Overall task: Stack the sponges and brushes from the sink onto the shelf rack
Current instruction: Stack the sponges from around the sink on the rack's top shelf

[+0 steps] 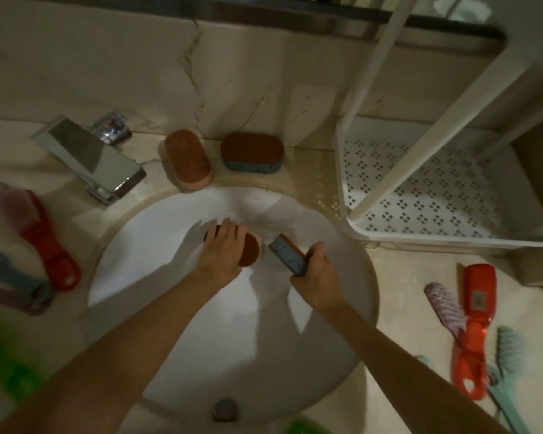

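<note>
Left hand (223,245) covered most of the brown sponge (252,251) mid-frame, grip unclear. Right hand (315,272) clamped the grey sponge (285,251) by its lower end.

No legible text or numbers, pale label (478,301) on red brush (474,327) — blurred, unreadable

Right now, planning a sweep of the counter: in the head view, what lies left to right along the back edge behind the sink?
Along the back: faucet → pink-based sponge → blue-based sponge → white shelf rack.
</note>
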